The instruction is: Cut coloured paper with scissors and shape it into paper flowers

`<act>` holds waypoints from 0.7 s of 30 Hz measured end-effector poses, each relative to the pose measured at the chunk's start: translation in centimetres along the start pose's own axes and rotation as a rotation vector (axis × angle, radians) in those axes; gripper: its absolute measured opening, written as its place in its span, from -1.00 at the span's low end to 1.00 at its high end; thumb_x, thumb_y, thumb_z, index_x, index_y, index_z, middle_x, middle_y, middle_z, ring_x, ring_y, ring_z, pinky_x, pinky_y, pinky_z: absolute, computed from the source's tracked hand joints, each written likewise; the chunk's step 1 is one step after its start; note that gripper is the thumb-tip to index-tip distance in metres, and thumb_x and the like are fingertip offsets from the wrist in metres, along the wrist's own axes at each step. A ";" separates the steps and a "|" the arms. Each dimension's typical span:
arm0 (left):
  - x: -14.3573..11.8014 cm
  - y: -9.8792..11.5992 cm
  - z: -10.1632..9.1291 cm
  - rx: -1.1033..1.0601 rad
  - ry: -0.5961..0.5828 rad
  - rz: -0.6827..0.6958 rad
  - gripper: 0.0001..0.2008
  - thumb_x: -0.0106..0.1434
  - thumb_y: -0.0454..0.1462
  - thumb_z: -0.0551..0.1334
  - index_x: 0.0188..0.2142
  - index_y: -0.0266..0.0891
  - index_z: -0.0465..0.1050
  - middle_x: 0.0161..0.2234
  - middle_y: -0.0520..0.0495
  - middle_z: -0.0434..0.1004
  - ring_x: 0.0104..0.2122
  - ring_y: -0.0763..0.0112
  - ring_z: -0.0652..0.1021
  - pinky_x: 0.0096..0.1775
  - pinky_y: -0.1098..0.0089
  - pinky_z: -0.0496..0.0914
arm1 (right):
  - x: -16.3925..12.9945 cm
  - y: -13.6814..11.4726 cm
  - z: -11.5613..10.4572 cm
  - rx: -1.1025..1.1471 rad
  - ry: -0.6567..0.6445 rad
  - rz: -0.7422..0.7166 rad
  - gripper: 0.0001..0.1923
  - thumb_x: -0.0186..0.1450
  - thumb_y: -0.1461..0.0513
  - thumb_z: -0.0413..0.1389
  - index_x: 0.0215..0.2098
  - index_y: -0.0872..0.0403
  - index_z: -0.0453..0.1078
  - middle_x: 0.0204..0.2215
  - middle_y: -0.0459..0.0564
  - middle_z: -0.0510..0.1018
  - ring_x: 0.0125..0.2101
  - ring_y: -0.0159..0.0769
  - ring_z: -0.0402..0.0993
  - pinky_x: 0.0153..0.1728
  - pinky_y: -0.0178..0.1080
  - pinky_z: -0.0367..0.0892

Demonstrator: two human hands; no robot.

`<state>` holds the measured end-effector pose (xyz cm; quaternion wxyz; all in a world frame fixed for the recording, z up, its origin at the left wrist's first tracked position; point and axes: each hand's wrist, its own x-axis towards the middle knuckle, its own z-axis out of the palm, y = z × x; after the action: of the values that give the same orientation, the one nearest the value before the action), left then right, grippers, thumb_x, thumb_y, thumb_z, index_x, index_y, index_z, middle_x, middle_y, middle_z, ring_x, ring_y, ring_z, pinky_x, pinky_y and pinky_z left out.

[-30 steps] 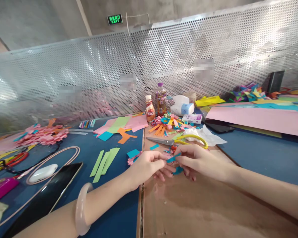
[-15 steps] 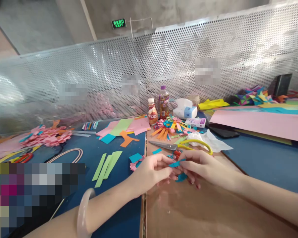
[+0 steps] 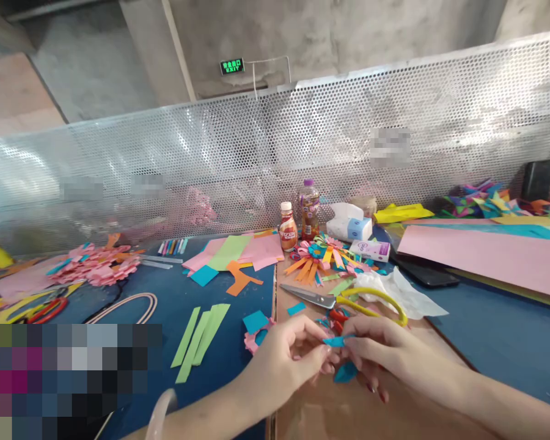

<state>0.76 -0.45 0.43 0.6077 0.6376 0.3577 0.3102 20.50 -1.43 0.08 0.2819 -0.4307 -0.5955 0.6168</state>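
Note:
Between my two hands is a small piece of blue paper (image 3: 333, 342). My left hand (image 3: 297, 354) pinches its left end, and my right hand (image 3: 380, 348) grips the right end with thumb and forefinger. Just below the fingers, a second bit of blue paper (image 3: 346, 372) shows near my right hand; whether it is held or lies on the table I cannot tell. Yellow-handled scissors (image 3: 311, 297) lie right beyond my hands, blades partly apart, with a red-handled tool (image 3: 338, 318) close by. To the left of my left hand sit a blue paper square (image 3: 255, 321) and a pink scalloped paper ring (image 3: 249, 343).
Green paper strips (image 3: 196, 345) and an orange scrap (image 3: 242, 278) lie on the blue table at left. Two bottles (image 3: 288, 227), a tissue pack (image 3: 348, 226) and a colourful paper flower (image 3: 318, 253) stand behind. Large pink sheets (image 3: 481, 256) are at right, before a perforated metal screen (image 3: 256, 159).
The camera view has tipped upward, so everything sits lower in the picture. Both hands keep hold of the blue paper, with only slight finger movement.

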 end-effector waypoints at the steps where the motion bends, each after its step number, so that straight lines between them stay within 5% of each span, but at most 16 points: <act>1: 0.0 0.0 0.0 0.000 -0.001 0.003 -0.86 0.19 -0.25 0.16 -0.30 -0.29 0.33 -0.32 -0.10 0.52 -0.34 0.41 0.52 -0.26 0.36 0.39 | 0.0 0.0 0.0 -0.005 -0.001 0.008 -0.77 0.26 0.12 -0.03 -0.45 0.09 0.27 -0.68 -0.19 0.33 -0.67 -0.49 0.30 -0.62 -0.42 0.30; 15: 0.6 0.4 -0.5 -0.029 -0.026 -0.034 -0.81 0.14 -0.21 0.23 -0.31 -0.30 0.38 -0.40 -0.05 0.51 -0.40 0.44 0.53 -0.30 0.40 0.40 | -0.5 0.0 0.6 -0.219 -0.085 -0.069 -0.64 0.32 0.01 -0.15 -0.36 0.10 0.28 -0.57 -0.14 0.35 -0.58 -0.50 0.31 -0.54 -0.43 0.28; 21: 0.6 0.5 -0.7 -0.026 -0.004 -0.038 -0.78 0.13 -0.17 0.23 -0.37 -0.31 0.32 -0.44 -0.04 0.49 -0.45 0.40 0.52 -0.31 0.30 0.42 | -0.4 0.4 1.4 -0.416 0.114 -0.124 -0.71 0.28 0.02 -0.05 -0.38 0.08 0.22 -0.62 -0.20 0.30 -0.70 -0.54 0.27 -0.70 -0.48 0.17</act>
<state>0.57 0.37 0.94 0.6224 0.6233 0.3646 0.3020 19.56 -2.52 -0.34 0.2575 -0.4763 -0.7183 0.4370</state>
